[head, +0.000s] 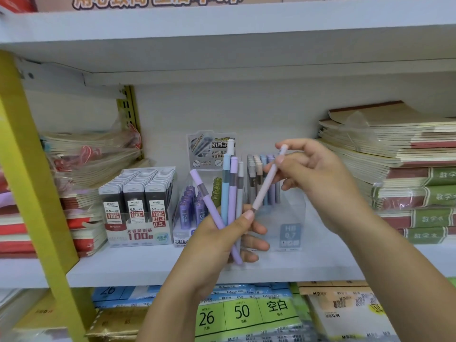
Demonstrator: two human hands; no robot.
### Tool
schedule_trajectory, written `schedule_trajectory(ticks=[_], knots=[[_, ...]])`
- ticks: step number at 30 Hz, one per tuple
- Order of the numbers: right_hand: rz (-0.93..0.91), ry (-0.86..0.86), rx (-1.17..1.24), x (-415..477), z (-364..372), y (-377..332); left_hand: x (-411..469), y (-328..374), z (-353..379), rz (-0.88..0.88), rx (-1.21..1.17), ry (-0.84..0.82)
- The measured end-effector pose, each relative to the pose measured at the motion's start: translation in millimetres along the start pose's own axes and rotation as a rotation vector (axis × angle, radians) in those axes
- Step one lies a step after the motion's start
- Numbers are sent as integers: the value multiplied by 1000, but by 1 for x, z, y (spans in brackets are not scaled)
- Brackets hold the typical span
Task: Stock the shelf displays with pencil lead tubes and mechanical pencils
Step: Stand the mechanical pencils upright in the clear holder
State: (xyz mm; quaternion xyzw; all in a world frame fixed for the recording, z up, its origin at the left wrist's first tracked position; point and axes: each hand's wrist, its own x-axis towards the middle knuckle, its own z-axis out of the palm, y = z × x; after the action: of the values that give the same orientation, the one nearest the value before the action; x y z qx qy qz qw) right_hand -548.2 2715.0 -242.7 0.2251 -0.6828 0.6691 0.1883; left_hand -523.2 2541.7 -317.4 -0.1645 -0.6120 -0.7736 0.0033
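Note:
My left hand [222,240] grips a bunch of pastel mechanical pencils [230,191], purple, blue and grey, fanned upward in front of the shelf. My right hand [318,174] pinches a single pale pink mechanical pencil [267,181] near its top end; its tip touches my left thumb. Behind them stands a clear display box [288,228] marked HB 0.7 holding several upright pencils. To its left are a display of purple lead tubes [187,213] and a display of black 0.5 HB lead tubes [138,193].
Stacks of notebooks [404,174] fill the shelf's right side, and bagged notebooks [84,169] the left. A yellow upright post [32,174] runs down the left. The white shelf board [148,270] has bare room in front. Loose-leaf paper packs [246,314] lie on the shelf below.

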Motion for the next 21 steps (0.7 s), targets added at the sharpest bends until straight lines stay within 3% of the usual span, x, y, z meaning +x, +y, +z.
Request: schedule_trajectory(ticks=[3,10,21], knots=[[49,-49,14,1,-13,-1,-1,2,-8,16,5,7],[62,-291,-352,-9,-31,-9,1,4,-19,113,55,141],[-98,-490,-721,-22,-14,-6,4,4,-14,221,95,139]])
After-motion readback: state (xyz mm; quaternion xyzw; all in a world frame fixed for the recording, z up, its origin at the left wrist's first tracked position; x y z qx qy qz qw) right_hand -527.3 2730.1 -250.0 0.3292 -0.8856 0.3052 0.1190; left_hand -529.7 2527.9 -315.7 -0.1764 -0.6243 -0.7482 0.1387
